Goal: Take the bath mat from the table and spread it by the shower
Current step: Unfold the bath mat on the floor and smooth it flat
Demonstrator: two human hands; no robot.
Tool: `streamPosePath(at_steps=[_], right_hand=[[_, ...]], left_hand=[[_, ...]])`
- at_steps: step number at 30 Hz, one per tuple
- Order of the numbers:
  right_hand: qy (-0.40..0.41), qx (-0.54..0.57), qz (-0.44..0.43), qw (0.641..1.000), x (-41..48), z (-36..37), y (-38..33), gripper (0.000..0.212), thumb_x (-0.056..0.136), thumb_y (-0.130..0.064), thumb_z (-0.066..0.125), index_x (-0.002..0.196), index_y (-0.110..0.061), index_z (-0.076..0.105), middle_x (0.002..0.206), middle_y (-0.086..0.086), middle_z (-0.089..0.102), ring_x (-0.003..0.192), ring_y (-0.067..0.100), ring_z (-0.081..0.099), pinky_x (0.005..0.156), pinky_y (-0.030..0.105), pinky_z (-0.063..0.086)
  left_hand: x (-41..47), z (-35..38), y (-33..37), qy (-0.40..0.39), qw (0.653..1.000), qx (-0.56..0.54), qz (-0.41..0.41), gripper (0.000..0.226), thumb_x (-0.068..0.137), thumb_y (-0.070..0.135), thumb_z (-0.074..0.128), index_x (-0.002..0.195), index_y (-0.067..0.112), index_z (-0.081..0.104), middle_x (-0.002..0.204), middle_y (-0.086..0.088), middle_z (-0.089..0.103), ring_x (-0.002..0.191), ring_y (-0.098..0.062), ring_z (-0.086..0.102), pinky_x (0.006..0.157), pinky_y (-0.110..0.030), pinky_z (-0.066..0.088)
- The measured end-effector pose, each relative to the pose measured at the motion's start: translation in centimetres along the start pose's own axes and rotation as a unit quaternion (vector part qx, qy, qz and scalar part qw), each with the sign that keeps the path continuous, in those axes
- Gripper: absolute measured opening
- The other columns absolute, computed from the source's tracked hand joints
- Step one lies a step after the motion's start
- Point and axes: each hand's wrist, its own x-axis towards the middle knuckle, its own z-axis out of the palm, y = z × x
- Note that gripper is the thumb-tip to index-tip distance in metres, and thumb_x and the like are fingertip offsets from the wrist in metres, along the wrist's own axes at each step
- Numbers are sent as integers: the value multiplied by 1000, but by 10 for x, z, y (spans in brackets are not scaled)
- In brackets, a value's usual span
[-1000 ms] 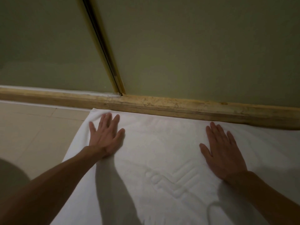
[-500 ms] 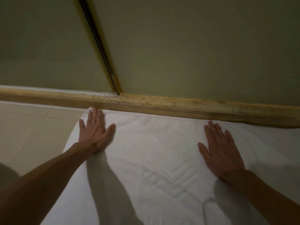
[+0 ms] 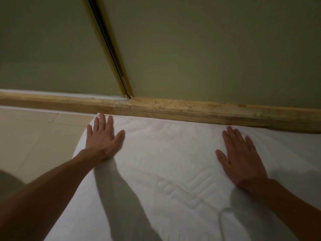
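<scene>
Left hand (image 3: 102, 141) slid to far corner of bath mat (image 3: 165, 153), right hand (image 3: 241, 160) flat, all fingers (image 3: 102, 122) straight

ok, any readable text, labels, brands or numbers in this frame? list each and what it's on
None: no word, label, brand or number can be read in this view.
bath mat: only a raised pattern of bars and curves pressed into the white cloth; I can make out no letters in it.
wooden sill: scuffs and grain, no print.
floor tiles and green panels: plain.
</scene>
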Motion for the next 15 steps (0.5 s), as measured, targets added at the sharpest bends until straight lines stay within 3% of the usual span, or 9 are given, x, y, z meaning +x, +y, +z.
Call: streamPosePath(at_steps=[7,10,15], right_hand=[[-47,12,-13,999,-2,-8,-1,72,91,-54,0,149,-13,-11,157,8,-21,144,21,-19,117,38,-10],[-40,21,-22,999,-11,-13,-6,75,88,-56,-4,149,-13,-12,156,8,-22,143,20,-20,116,36,-12],[-26,50,-17,998,-39,-15,-16,68,95,-52,7,150,-15,-9,157,8,-20,143,18,-19,113,31,-14]], left_hand=[[-9,-11,20,-18,999,-37,11,92,82,72,2,154,15,-5,160,-12,-17,147,-26,-15,116,-53,-9],[-26,-7,44,6,997,-57,49,90,83,73,1,154,18,-8,160,-9,-18,146,-26,-17,115,-51,-13],[-71,-2,110,13,990,-61,126,87,83,72,-7,152,20,-14,157,-8,-27,143,-25,-27,110,-50,-22]])
